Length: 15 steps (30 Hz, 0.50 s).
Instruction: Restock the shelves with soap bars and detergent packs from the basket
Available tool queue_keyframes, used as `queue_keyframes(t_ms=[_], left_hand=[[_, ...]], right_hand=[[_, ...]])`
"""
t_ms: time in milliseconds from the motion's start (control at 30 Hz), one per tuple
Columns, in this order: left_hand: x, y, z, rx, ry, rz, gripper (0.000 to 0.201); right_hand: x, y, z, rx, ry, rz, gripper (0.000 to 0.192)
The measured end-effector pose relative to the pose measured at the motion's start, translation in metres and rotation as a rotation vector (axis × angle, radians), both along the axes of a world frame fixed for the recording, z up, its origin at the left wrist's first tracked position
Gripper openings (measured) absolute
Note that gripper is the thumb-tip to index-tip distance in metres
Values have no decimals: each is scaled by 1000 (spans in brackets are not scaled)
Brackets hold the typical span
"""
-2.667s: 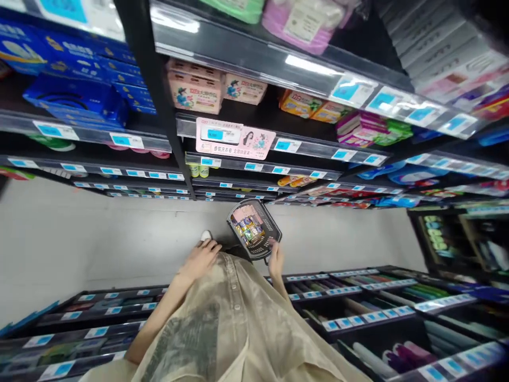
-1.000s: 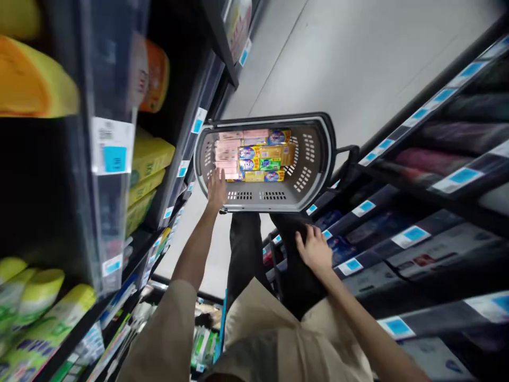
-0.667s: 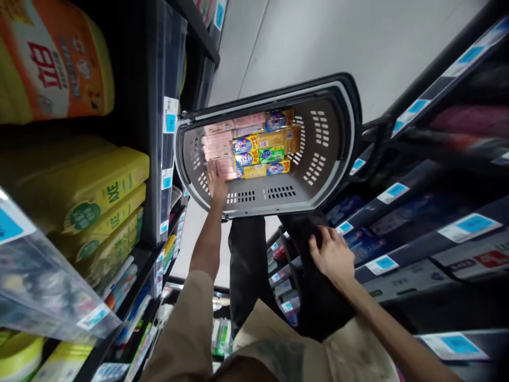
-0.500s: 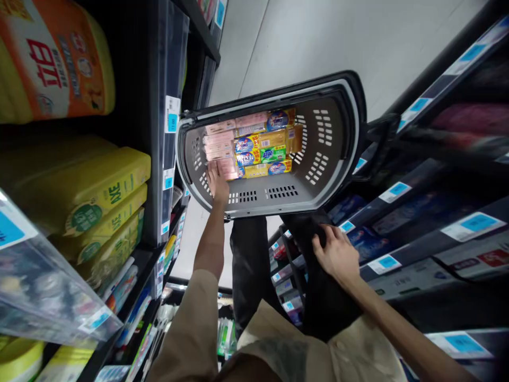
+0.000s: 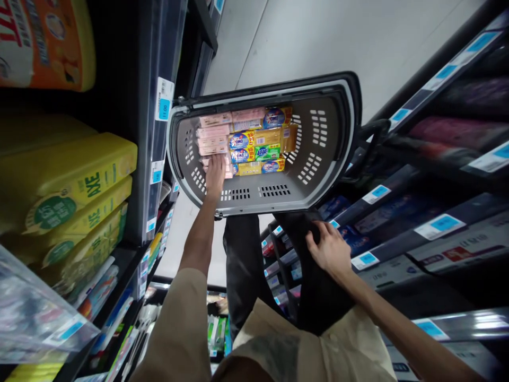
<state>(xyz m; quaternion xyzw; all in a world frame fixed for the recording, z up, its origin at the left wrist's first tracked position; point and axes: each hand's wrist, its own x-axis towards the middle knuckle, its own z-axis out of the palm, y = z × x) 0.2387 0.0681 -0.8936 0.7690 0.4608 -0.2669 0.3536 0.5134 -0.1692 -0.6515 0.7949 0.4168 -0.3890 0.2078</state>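
Touching pink packs (image 5: 212,145) inside the gray basket (image 5: 329,154).

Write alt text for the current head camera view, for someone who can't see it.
A person's left hand is on pink packs inside a gray shopping basket, beside yellow packs marked OMO. The right hand rests on a black trouser leg. Store shelves line both sides, with yellow AXE packs at picture left.
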Motion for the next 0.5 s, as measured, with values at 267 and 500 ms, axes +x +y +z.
queue_keyframes(t_ms=[267, 500], left_hand=[[5, 8, -11, -11, -14, -83, 87], [9, 26, -11, -82, 17, -74, 101]], right_hand=[[3, 0, 0, 3, 11, -49, 33], [2, -7, 0, 42, 16, -67, 33]])
